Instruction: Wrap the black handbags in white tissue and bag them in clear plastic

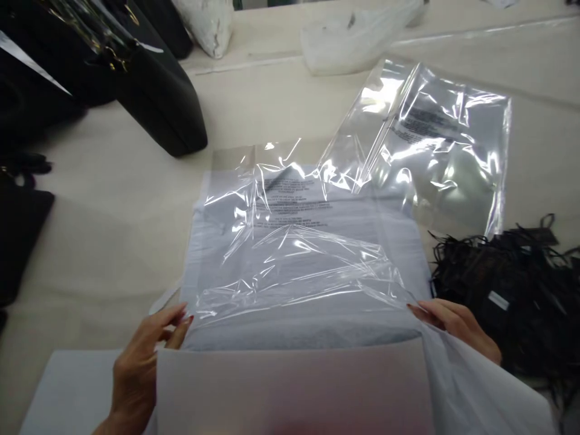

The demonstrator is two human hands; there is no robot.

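Observation:
A clear plastic bag [317,260] with printed dark text lies over white tissue paper [308,329] in front of me. At the tissue's left edge, my left hand [147,347] is closed in a pinch, near the bag's corner. My right hand [462,326] pinches the tissue at the right side, where it bunches and drapes downward; its fingertips are close to the bag's other near corner. Between my hands, nearest to me, is a stiff white sheet [290,386], its lower part running out of view.
Another clear printed bag [448,157] overlaps at the back right. A heap of black corded tags [502,290] lies at the right. Black handbags [158,90] stand at the left and back left. A crumpled translucent bag [348,45] rests at the back of the pale table [131,211].

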